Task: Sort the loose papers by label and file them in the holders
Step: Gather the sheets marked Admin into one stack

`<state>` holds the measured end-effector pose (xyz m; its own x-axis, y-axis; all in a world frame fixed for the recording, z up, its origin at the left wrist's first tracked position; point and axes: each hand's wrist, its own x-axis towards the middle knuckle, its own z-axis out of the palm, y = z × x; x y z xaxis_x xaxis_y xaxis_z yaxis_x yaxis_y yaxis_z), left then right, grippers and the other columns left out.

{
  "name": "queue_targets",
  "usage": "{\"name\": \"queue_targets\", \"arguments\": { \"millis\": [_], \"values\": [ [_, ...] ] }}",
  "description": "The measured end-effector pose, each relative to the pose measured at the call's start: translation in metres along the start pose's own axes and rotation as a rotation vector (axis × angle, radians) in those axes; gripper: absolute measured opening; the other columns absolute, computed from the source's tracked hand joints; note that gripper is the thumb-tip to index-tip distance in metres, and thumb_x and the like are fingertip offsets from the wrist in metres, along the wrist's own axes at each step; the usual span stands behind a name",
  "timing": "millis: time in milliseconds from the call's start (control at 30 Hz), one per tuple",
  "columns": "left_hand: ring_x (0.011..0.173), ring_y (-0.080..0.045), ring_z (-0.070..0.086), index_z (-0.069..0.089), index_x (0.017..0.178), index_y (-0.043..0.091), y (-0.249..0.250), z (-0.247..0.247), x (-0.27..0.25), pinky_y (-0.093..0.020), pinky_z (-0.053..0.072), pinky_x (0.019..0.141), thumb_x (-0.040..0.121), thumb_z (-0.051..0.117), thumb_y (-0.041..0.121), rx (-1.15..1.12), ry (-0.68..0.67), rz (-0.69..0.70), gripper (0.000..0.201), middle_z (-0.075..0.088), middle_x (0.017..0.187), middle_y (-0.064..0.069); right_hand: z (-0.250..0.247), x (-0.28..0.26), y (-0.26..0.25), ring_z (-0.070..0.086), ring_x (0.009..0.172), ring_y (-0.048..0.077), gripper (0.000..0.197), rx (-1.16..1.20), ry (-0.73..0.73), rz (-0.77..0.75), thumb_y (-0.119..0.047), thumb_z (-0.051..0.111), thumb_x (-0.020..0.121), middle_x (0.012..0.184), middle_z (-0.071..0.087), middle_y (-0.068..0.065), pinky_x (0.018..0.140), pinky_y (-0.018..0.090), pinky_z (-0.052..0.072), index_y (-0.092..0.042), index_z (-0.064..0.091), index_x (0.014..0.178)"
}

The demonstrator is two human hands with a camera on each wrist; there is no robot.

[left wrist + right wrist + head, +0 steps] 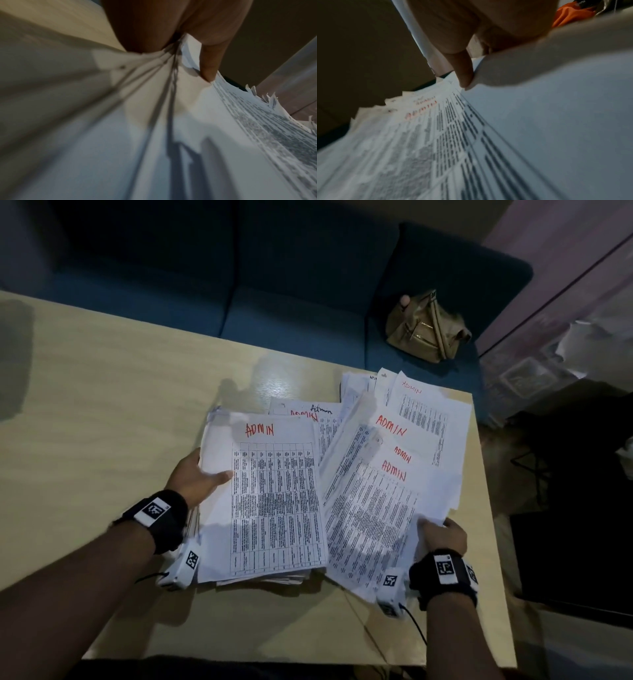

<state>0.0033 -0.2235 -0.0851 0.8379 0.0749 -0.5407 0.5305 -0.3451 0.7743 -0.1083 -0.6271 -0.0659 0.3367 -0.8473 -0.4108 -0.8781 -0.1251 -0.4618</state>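
Fingers of the left hand [197,474] hooked under the left edge of the squared stack [270,494], thumb [210,65] flat on the top sheet, so clamped on that stack. Fingers of the right hand [443,534] tucked beneath the near-right corner of the fanned pile [387,474], thumb [464,71] on top, pinching it. Both lots of papers on the table [102,405], toward its right edge, the fanned pile reaching the far right corner. "ADMIN" in red capitals at the head of the stack's top sheet, over a printed grid too small to read. "ADMIN" in red again on at least four fanned sheets, plus "Admin" in black script on one peeking out between the two lots. Stack's long axis near to far, headings at the far end. Fanned sheets tilted, tops leaning toward the far right corner. Beyond the far edge, a tan bag [426,328] on a blue sofa [291,313].
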Motion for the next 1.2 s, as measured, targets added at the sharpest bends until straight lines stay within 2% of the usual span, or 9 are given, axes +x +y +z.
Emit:
{"name": "queue_targets", "arguments": {
  "millis": [67,200,333,567,667,800,933,1100,1200],
  "values": [
    [0.103,-0.022,0.056,0.049,0.134,0.018,-0.001,0.0,0.0,-0.032,0.043,0.088,0.08,0.077,0.021,-0.015,0.0,0.001,0.061,0.061,0.12,-0.002,-0.01,-0.011,-0.012,0.057,0.088,0.036,0.03,0.006,0.039,-0.158,-0.024,0.061,0.089,0.106,0.066,0.024,0.08,0.035,0.045,0.0,0.064,0.105],
    [0.102,-0.021,0.056,0.049,0.135,0.017,0.002,0.001,0.0,-0.031,0.043,0.087,0.083,0.073,0.021,-0.067,0.007,0.002,0.057,0.059,0.116,0.002,-0.054,-0.031,-0.056,0.062,0.085,0.039,0.031,0.007,0.184,-0.448,-0.028,0.058,0.085,0.084,0.061,0.023,0.07,0.031,0.039,0.0,0.063,0.097],
    [0.1,-0.023,0.06,0.054,0.129,0.016,0.002,-0.001,0.006,-0.035,0.047,0.091,0.084,0.073,0.021,-0.048,-0.002,0.008,0.049,0.063,0.112,-0.001,-0.091,-0.031,-0.101,0.065,0.096,0.034,0.037,0.117,0.295,-0.587,-0.03,0.06,0.083,0.098,0.067,0.025,0.079,0.035,0.046,-0.001,0.062,0.107],
    [0.091,-0.023,0.059,0.057,0.124,0.01,0.005,0.008,0.009,-0.026,0.044,0.071,0.088,0.067,0.033,-0.071,0.07,-0.025,0.044,0.065,0.107,-0.006,0.021,-0.058,-0.116,0.056,0.117,0.035,0.04,0.113,-0.179,-0.564,-0.022,0.055,0.095,0.126,0.059,0.019,0.089,0.032,0.04,-0.001,0.051,0.128],
    [0.101,-0.023,0.06,0.057,0.12,0.017,0.008,0.007,0.01,-0.026,0.044,0.075,0.092,0.057,0.041,-0.148,0.054,0.005,0.037,0.063,0.11,-0.002,0.073,-0.083,-0.108,0.057,0.105,0.025,0.034,0.101,-0.363,-0.5,-0.019,0.049,0.098,0.119,0.06,0.011,0.081,0.028,0.039,-0.003,0.05,0.127],
    [0.108,-0.018,0.056,0.047,0.128,0.026,0.012,0.006,0.008,-0.031,0.045,0.084,0.089,0.059,0.046,-0.212,0.0,0.022,0.046,0.057,0.119,0.006,0.117,-0.102,-0.109,0.055,0.09,0.028,0.033,-0.02,-0.443,-0.454,-0.024,0.045,0.098,0.116,0.059,0.017,0.076,0.034,0.044,-0.006,0.045,0.126],
    [0.106,-0.021,0.058,0.047,0.133,0.025,0.006,0.004,0.008,-0.033,0.047,0.086,0.076,0.078,0.039,-0.091,0.006,0.031,0.066,0.061,0.118,0.003,0.14,-0.113,-0.105,0.053,0.114,0.037,0.043,-0.218,-0.425,-0.53,-0.026,0.057,0.092,0.122,0.053,0.019,0.09,0.041,0.048,-0.003,0.044,0.127],
    [0.118,-0.008,0.051,0.044,0.137,0.037,0.0,-0.008,0.004,-0.038,0.038,0.102,0.071,0.08,0.046,-0.182,-0.091,0.005,0.075,0.052,0.128,0.02,0.143,-0.127,-0.093,0.026,0.133,0.033,0.073,-0.321,-0.413,-0.603,-0.033,0.056,0.092,0.143,0.028,0.015,0.11,0.042,0.026,-0.008,0.017,0.148],
    [0.117,-0.019,0.058,0.052,0.122,0.044,0.0,-0.016,0.008,-0.05,0.044,0.101,0.06,0.085,0.051,-0.211,-0.101,0.014,0.07,0.06,0.129,0.008,0.144,-0.127,-0.085,0.021,0.134,0.031,0.072,-0.359,-0.452,-0.672,-0.034,0.053,0.093,0.145,0.023,0.013,0.114,0.042,0.026,-0.009,0.015,0.15]
  ]
}}
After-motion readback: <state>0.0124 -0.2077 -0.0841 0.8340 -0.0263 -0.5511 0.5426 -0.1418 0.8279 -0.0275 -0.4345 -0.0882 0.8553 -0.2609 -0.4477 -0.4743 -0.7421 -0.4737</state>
